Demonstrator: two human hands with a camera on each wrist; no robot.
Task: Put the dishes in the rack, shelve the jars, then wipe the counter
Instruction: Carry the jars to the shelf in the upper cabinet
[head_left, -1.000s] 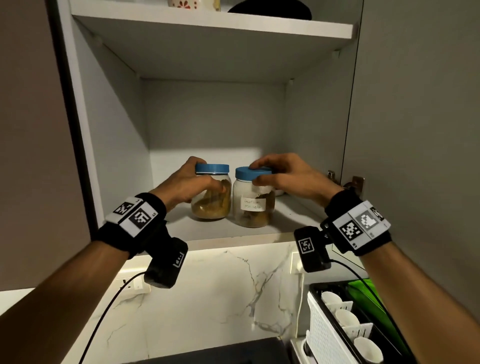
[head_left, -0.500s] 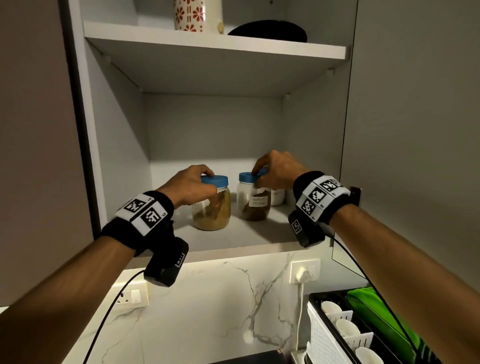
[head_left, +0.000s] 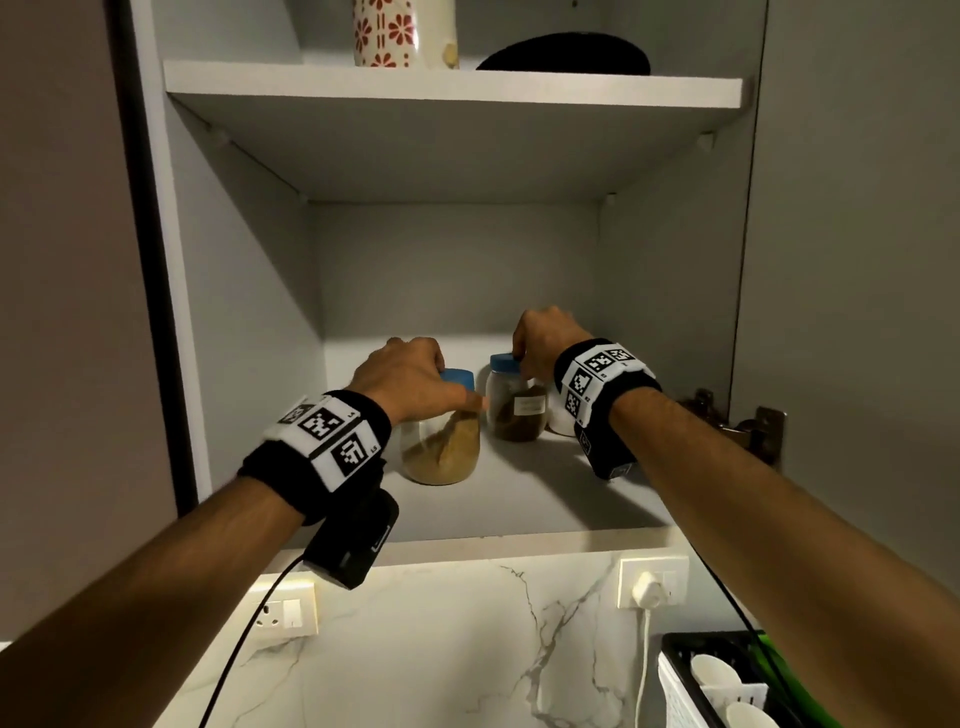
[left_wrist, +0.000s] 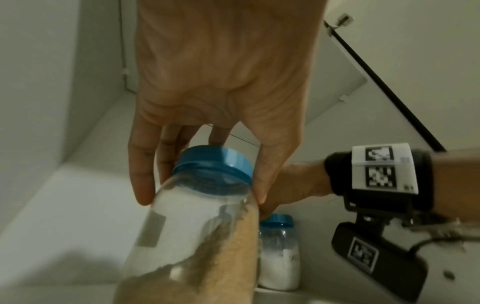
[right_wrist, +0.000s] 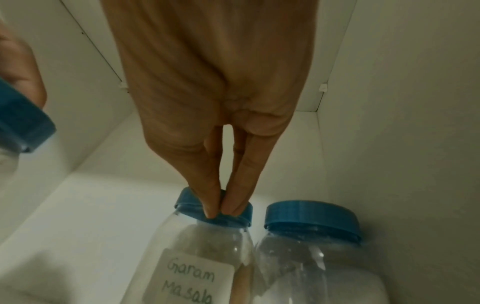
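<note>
From the head view, the shelving step is in hand. The left hand (head_left: 410, 376) curls over the blue lid of the tan-powder jar (head_left: 441, 441), which stands on the lower cabinet shelf (head_left: 545, 499) near its middle. At about 3 o'clock of that jar, the right hand (head_left: 543, 338) reaches down onto the lid of the dark-spice jar (head_left: 517, 410), set deeper toward the back wall. A white-filled jar (head_left: 561, 421) stands just beside it at 3 o'clock, mostly hidden by the right wrist. At 5 o'clock of the frame, a dish rack (head_left: 675, 670) holds white cups.

From the left wrist view, the left hand's fingers (left_wrist: 141, 164) and thumb spread round the lid and shoulder of the tan-powder jar, gripping it; the powder lies slanted, so the jar appears tilted.

From the right wrist view, the right hand's fingertips (right_wrist: 211, 205), pressed together, pinch the lid of the jar labelled "Garam Masala"; the white-filled jar stands against it at 3 o'clock.

The dishes appear racked. By my judgement, the next move calls for settling both jars upright and letting go, taking care not to knock the neighbouring jar; the counter wipe remains.
</note>
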